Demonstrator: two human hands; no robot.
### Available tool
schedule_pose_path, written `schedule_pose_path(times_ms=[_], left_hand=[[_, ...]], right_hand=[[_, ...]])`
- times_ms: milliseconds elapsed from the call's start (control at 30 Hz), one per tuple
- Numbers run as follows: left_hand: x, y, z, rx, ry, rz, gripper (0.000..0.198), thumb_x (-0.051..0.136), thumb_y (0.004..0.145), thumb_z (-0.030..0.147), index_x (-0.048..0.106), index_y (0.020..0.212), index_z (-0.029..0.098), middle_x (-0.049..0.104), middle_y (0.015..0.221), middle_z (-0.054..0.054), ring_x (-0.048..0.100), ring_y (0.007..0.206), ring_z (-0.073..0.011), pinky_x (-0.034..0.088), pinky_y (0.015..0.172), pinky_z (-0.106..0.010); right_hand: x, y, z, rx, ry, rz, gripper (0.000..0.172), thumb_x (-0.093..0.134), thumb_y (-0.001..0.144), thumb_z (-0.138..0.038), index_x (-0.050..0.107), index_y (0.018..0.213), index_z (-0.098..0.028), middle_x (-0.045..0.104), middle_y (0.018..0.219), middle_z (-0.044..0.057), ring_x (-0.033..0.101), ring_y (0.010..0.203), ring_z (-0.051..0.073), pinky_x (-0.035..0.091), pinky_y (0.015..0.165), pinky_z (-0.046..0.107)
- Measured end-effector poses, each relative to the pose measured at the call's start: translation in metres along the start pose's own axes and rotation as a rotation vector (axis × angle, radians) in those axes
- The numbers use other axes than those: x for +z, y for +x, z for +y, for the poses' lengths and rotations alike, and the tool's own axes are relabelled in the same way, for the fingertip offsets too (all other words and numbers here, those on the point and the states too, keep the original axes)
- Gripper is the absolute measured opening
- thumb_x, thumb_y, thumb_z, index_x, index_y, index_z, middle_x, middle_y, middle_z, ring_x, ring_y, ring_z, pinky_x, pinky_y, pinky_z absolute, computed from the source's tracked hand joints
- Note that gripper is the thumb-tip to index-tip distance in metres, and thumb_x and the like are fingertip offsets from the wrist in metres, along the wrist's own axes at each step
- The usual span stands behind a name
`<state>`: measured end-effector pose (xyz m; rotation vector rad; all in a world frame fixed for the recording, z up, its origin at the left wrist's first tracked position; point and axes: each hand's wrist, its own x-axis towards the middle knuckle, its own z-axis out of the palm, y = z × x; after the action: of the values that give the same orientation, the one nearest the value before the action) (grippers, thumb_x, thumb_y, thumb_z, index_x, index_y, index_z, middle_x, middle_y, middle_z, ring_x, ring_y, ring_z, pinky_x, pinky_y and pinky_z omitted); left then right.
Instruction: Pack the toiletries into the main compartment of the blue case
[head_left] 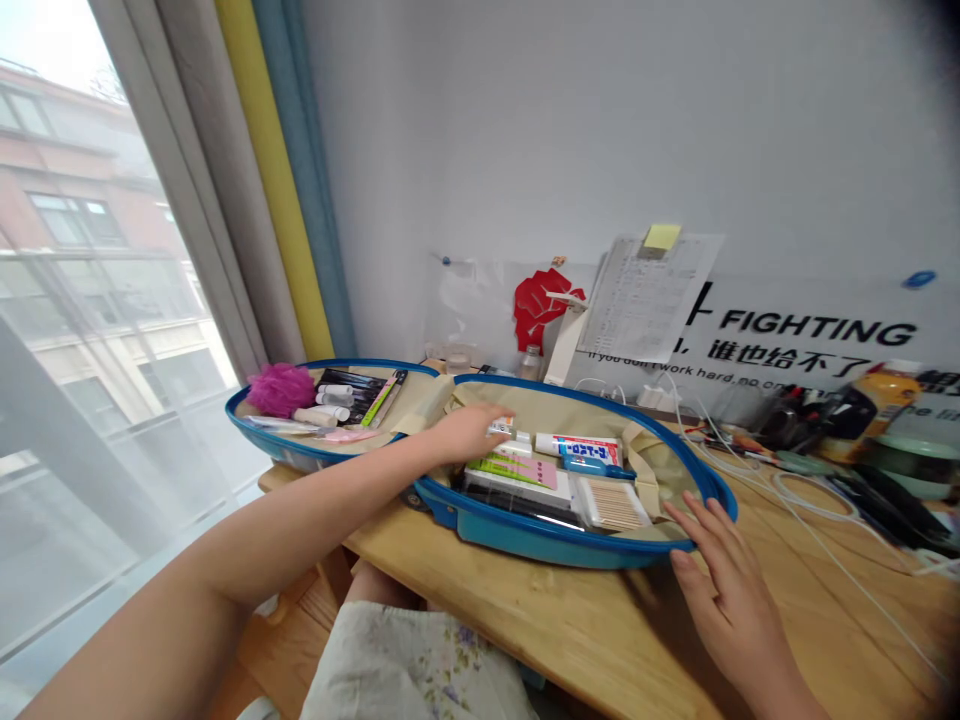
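A blue hard-shell case (570, 550) with a beige lining lies open in two halves on the desk. My left hand (471, 433) reaches into its right half, with the fingers closed on a small white bottle (501, 426) that has an orange mark and is partly hidden. Around it lie a toothpaste tube (577, 447), a blue tube (596, 467), a green-and-pink packet (517, 470), a black item (517, 500) and a box of cotton swabs (611, 503). With fingers spread, my right hand (731, 575) rests at the case's right rim.
In the case's left half are a purple bath puff (281, 390), small white tubes (334, 403) and flat packets. White cables (802, 495), a bottle (870, 400) and a green bowl (915, 465) stand at the desk's right. A wall is behind; curtains (277, 180) hang at left.
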<state>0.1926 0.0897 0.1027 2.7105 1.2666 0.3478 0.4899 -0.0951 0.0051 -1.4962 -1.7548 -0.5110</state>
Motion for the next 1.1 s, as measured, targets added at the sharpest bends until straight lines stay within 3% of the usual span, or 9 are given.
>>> schedule_pose_path(times_ms=[67, 133, 233, 300, 400, 633, 833, 1000, 1100], left_hand=[[-0.019, 0.001, -0.026, -0.182, -0.003, 0.09, 0.039, 0.044, 0.093, 0.034, 0.051, 0.13, 0.026, 0.055, 0.135, -0.001, 0.053, 0.12, -0.0152, 0.038, 0.101, -0.022], [-0.036, -0.001, -0.06, -0.353, 0.031, 0.092, 0.037, 0.038, 0.095, 0.029, 0.054, 0.126, 0.019, 0.059, 0.129, -0.007, 0.056, 0.115, -0.0191, 0.042, 0.097, -0.027], [-0.049, -0.014, -0.113, -0.583, 0.093, -0.006, 0.031, 0.046, 0.093, 0.027, 0.06, 0.115, 0.011, 0.063, 0.116, -0.014, 0.06, 0.108, -0.0264, 0.047, 0.091, -0.036], [-0.049, -0.025, -0.139, -0.674, 0.114, -0.105, 0.03, 0.054, 0.091, 0.032, 0.06, 0.113, 0.013, 0.062, 0.113, -0.011, 0.061, 0.102, -0.0241, 0.05, 0.087, -0.039], [-0.041, -0.036, -0.161, -0.746, 0.133, -0.214, 0.034, 0.057, 0.09, 0.037, 0.056, 0.117, 0.016, 0.058, 0.118, -0.008, 0.059, 0.101, -0.0209, 0.052, 0.085, -0.041], [-0.025, -0.033, -0.176, -0.788, 0.173, -0.283, 0.036, 0.057, 0.089, 0.036, 0.055, 0.119, 0.017, 0.057, 0.119, -0.008, 0.058, 0.103, -0.0217, 0.052, 0.085, -0.041], [-0.024, -0.035, -0.175, -0.782, 0.185, -0.29, 0.036, 0.057, 0.089, 0.036, 0.055, 0.119, 0.016, 0.057, 0.119, -0.009, 0.059, 0.103, -0.0216, 0.052, 0.085, -0.041], [-0.026, -0.038, -0.164, -0.749, 0.194, -0.228, 0.035, 0.057, 0.09, 0.037, 0.056, 0.117, 0.015, 0.058, 0.116, -0.009, 0.059, 0.1, -0.0202, 0.052, 0.085, -0.041], [-0.034, -0.036, -0.15, -0.694, 0.211, -0.131, 0.03, 0.046, 0.095, 0.034, 0.06, 0.106, 0.011, 0.065, 0.103, -0.011, 0.063, 0.095, -0.0213, 0.05, 0.083, -0.036]], right_hand=[[0.0, 0.0, 0.0, 0.005, 0.0, 0.006, 0.041, 0.039, 0.092, -0.036, 0.051, 0.13, -0.025, 0.048, 0.141, 0.007, 0.036, 0.137, 0.028, 0.038, 0.107, 0.051], [0.001, 0.0, -0.001, 0.007, -0.002, 0.005, 0.041, 0.038, 0.092, -0.036, 0.05, 0.13, -0.025, 0.049, 0.14, 0.007, 0.036, 0.137, 0.028, 0.039, 0.106, 0.051], [0.001, 0.0, -0.001, 0.0, -0.004, 0.004, 0.041, 0.038, 0.092, -0.036, 0.049, 0.131, -0.025, 0.049, 0.14, 0.008, 0.036, 0.137, 0.029, 0.039, 0.105, 0.052], [0.001, 0.001, -0.002, -0.008, -0.005, 0.009, 0.041, 0.038, 0.092, -0.036, 0.049, 0.131, -0.025, 0.049, 0.14, 0.008, 0.036, 0.137, 0.029, 0.039, 0.105, 0.052], [0.001, 0.001, -0.001, -0.016, -0.008, 0.02, 0.041, 0.038, 0.093, -0.036, 0.05, 0.13, -0.024, 0.05, 0.139, 0.008, 0.036, 0.137, 0.028, 0.039, 0.105, 0.051], [0.0, 0.001, -0.001, -0.025, -0.027, 0.015, 0.041, 0.038, 0.092, -0.036, 0.05, 0.129, -0.024, 0.05, 0.139, 0.009, 0.037, 0.136, 0.029, 0.04, 0.104, 0.051], [0.0, 0.001, -0.001, -0.003, -0.014, 0.002, 0.041, 0.038, 0.092, -0.036, 0.051, 0.129, -0.024, 0.05, 0.139, 0.008, 0.036, 0.136, 0.029, 0.04, 0.105, 0.05], [0.001, 0.0, 0.0, 0.003, -0.022, 0.004, 0.041, 0.036, 0.093, -0.037, 0.05, 0.129, -0.024, 0.049, 0.14, 0.008, 0.036, 0.137, 0.028, 0.039, 0.105, 0.05], [0.001, -0.001, 0.001, -0.003, -0.025, -0.006, 0.041, 0.037, 0.093, -0.037, 0.049, 0.13, -0.025, 0.048, 0.14, 0.008, 0.035, 0.137, 0.028, 0.04, 0.105, 0.051]])
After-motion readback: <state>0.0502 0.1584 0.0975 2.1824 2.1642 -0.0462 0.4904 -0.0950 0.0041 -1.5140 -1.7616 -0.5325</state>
